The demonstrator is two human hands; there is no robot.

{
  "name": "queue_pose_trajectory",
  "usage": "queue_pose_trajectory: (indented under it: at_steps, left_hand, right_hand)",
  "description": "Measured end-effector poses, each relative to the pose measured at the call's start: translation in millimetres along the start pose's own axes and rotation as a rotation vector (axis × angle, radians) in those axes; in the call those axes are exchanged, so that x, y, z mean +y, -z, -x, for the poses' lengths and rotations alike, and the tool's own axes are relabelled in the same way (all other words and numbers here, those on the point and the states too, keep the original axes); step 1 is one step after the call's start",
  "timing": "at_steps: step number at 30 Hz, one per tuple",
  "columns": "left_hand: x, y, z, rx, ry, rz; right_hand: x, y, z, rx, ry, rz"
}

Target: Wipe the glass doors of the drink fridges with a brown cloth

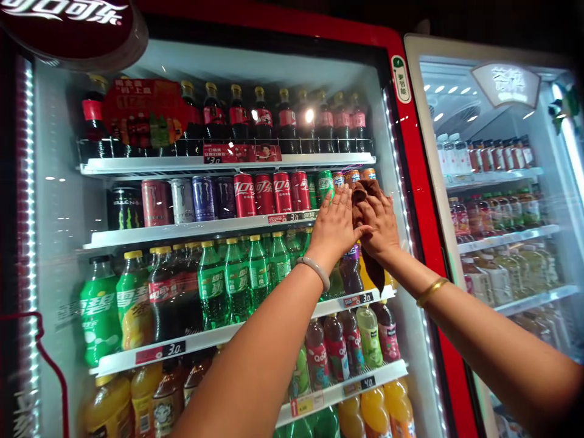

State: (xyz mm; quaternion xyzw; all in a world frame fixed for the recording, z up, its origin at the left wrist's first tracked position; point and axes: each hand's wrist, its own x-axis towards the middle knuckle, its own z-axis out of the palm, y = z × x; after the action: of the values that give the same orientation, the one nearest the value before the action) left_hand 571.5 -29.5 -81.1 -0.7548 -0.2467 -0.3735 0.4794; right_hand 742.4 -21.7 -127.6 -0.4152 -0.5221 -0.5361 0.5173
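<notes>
My right hand [378,224] presses a dark brown cloth [375,271] against the glass door of a drinks fridge, near the door's right side. Part of the cloth bunches above and between the fingers, and a tail hangs below the palm. Beside it, my left hand [335,222] lies flat on the glass with its fingers stretched out and pointing up. The thumb reaches across to the right hand. Behind the hands, seen through the glass, are soda cans [283,191] on one shelf and green bottles [258,271] on the shelf below.
A red frame [417,201] surrounds the glass door. At upper left a round lit sign [73,30] sticks out, and a red sticker [141,112] is on the glass. A second fridge [506,176] with bottles stands at right. A dark red cord [52,365] hangs at lower left.
</notes>
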Motion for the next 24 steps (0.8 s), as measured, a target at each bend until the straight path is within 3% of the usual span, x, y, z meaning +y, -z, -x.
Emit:
queue_pose_trajectory:
  at_steps: [2,6,8,10,12,14,17,20,22,24]
  left_hand:
    - [1.1,-1.8,1.7,0.002,-0.002,-0.001]
    - [4.1,-3.0,9.3,0.010,-0.003,0.014]
    - [4.8,-2.1,12.9,0.006,-0.006,0.024]
    - [4.8,-0.6,15.0,-0.008,-0.011,0.037]
    - [4.9,0.6,15.7,-0.017,-0.010,0.053]
    - [5.6,1.3,15.7,-0.017,-0.003,0.066]
    - [7.1,2.2,15.9,-0.023,-0.005,0.081]
    - [7.2,3.4,16.8,-0.031,-0.010,0.080]
    - [6.3,4.1,17.3,-0.031,-0.018,0.076]
    - [5.1,4.8,17.5,-0.033,-0.033,0.079]
  right_hand:
    - [6.6,-1.3,-0.2,0.013,-0.034,0.005]
    - [-9.1,-2.0,28.6,0.082,-0.309,0.052]
    - [-22.9,-0.1,37.8,0.063,-0.308,0.045]
    - [-24.0,3.9,34.3,-0.005,-0.186,0.007]
    - [-7.0,9.5,23.3,-0.099,-0.037,-0.036]
    - [20.0,14.7,16.6,-0.150,0.010,-0.044]
    - [45.6,17.9,31.5,-0.014,-0.237,0.018]
    - [30.1,17.8,59.7,0.092,-0.435,0.058]
    - [8.0,19.2,65.2,0.051,-0.361,0.043]
    - [-8.0,21.2,53.5,-0.045,-0.174,-0.010]
